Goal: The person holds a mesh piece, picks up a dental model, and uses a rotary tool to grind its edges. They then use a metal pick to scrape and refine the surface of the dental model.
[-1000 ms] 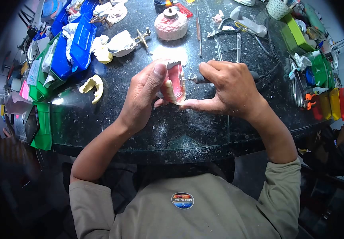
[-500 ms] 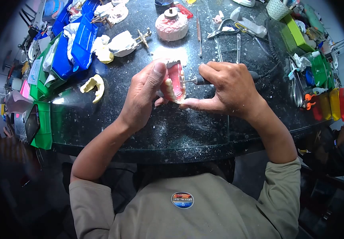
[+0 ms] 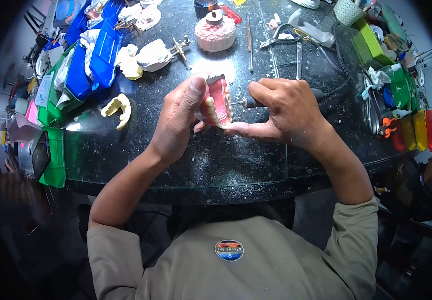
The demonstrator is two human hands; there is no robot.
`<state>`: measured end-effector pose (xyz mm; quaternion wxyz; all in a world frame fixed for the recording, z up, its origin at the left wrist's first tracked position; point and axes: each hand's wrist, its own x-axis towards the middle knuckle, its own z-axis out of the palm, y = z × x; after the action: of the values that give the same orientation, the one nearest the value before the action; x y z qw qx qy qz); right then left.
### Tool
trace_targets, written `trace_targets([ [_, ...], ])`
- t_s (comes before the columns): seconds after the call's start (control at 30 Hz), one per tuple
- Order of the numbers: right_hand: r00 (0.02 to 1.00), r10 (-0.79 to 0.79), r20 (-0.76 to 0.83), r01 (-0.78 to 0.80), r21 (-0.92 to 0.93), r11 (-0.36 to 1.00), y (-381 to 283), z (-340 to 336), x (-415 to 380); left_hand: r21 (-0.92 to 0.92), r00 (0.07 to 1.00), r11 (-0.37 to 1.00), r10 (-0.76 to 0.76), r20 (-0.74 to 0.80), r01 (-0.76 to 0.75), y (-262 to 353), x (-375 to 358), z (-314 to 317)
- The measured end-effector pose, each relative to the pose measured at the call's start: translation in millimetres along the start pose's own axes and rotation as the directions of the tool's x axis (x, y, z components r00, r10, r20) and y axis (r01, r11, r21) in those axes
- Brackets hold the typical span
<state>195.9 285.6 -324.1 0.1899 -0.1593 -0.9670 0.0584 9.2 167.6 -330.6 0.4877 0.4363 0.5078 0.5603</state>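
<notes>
My left hand (image 3: 178,115) grips a denture (image 3: 218,102) with a pink base and pale teeth, thumb laid along its near side. Wrapped round a dark rotary handpiece (image 3: 252,101), my right hand (image 3: 288,110) comes in from the right. The handpiece's thin metal bur reaches the outer side of the right-hand tooth row. My right thumb is stretched out, its tip at the denture's lower end. From behind my right hand, the handpiece's rear end runs to a coiled cord (image 3: 345,70).
A pink-and-white round plaster mould (image 3: 215,32) stands at the back, beside a slim metal tool (image 3: 250,45). A yellowish arch-shaped piece (image 3: 118,110) and a white cast (image 3: 154,55) lie left. Blue bins (image 3: 105,57) line the left; pliers (image 3: 281,37) and coloured bins (image 3: 416,131) are right.
The denture has tilted slightly in my left hand, and both hands have shifted a little. The bur stays at the right-hand tooth row.
</notes>
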Motion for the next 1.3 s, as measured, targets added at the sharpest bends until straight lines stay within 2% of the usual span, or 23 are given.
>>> trace_targets([
  [0.43,1.000,0.009,0.014,-0.009,0.004,1.000,-0.5,0.1,-0.3,-0.001,1.000,1.000,0.002,0.010,-0.002,-0.4,1.1,-3.7],
  [0.57,0.999,0.004,-0.047,-0.003,0.015,1.000,-0.4,-1.0,0.2,-0.061,0.999,0.998,0.022,0.047,-0.019,-1.7,0.4,-8.5],
  [0.67,0.992,-0.004,-0.125,0.008,0.032,0.999,0.4,-4.1,2.5,-0.121,0.999,0.992,-0.033,0.001,0.033,-1.8,1.2,-5.3],
  [0.77,0.990,-0.011,-0.137,0.015,0.028,0.999,1.6,-3.0,2.6,-0.106,0.997,0.993,-0.058,-0.040,0.054,5.2,-0.8,1.0],
  [0.97,0.995,-0.004,-0.095,0.008,0.034,0.999,0.3,-2.8,2.8,-0.029,0.999,0.999,-0.027,0.027,0.028,-0.7,-0.5,-5.0],
  [1.3,0.997,0.024,-0.073,-0.021,0.035,0.999,-0.1,-3.5,2.3,0.008,1.000,1.000,-0.027,0.009,0.027,1.4,0.0,0.3],
])
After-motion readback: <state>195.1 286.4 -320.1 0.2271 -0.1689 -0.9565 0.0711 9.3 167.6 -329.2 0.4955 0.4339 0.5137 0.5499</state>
